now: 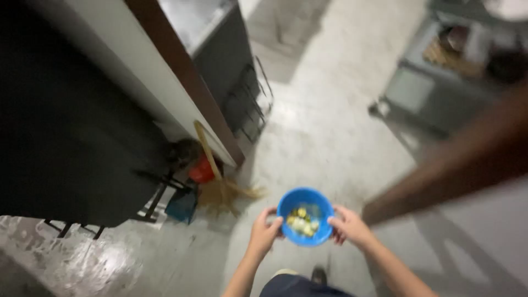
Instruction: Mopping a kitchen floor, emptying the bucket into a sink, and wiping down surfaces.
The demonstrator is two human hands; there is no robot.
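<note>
Both hands carry a small blue bowl [305,215] out in front of the body, above a pale, shiny floor [330,126]. The left hand [264,231] grips the bowl's left rim, its fingers [273,210] curled narrowly around the edge. The right hand [349,225] holds the right rim the same way, fingers closed on the bowl. Inside the bowl lie yellowish and pale scraps [301,223], too blurred to tell apart.

To the left, a straw broom [220,187] leans against the end of a long white desk with a dark brown edge [181,71]. A red bucket [202,170] stands just beside the broom, and a dark blue box [181,204] sits on the floor near it. A grey cabinet [423,93] stands well apart at the upper right. A blurred brown bar [456,165] crosses the right side.
</note>
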